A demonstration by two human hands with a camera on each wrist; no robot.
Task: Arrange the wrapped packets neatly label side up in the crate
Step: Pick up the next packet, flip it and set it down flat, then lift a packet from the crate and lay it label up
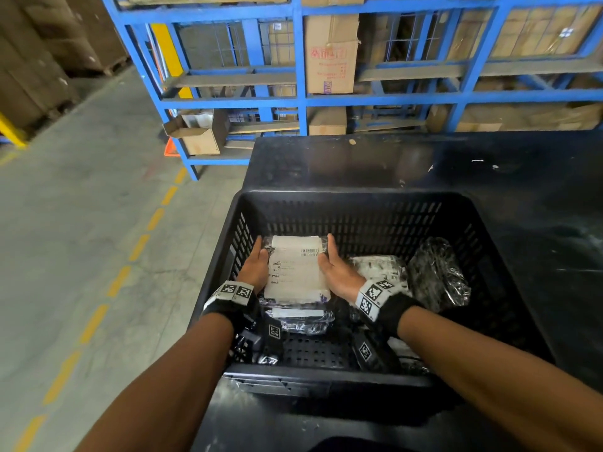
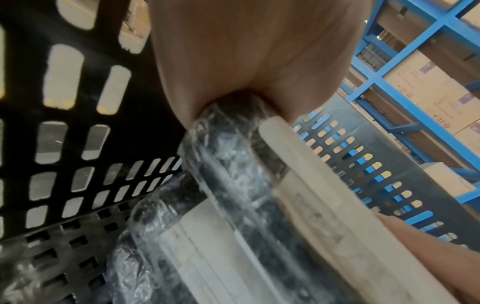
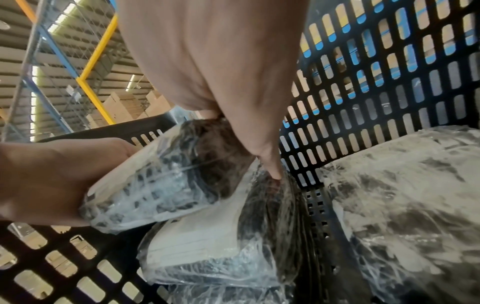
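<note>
A black slotted crate (image 1: pixel 352 220) stands in front of me in the head view. Inside it, near the left wall, I hold a plastic-wrapped packet (image 1: pixel 295 269) with its white label facing up. My left hand (image 1: pixel 256 267) grips its left side and my right hand (image 1: pixel 337 272) its right side. The held packet (image 3: pixel 161 185) is tilted just above a second label-up packet (image 3: pixel 207 236) lying below it. In the left wrist view my left hand (image 2: pixel 246 51) wraps over the end of the packet (image 2: pixel 233 164).
More wrapped packets lie at the crate's right: one pale (image 1: pixel 378 269), and one dark (image 1: pixel 437 272) with no label showing. The crate sits on a black table (image 1: pixel 359 158). Blue racks with cardboard boxes (image 1: pixel 329 53) stand behind. Concrete floor (image 1: pixel 81 207) lies left.
</note>
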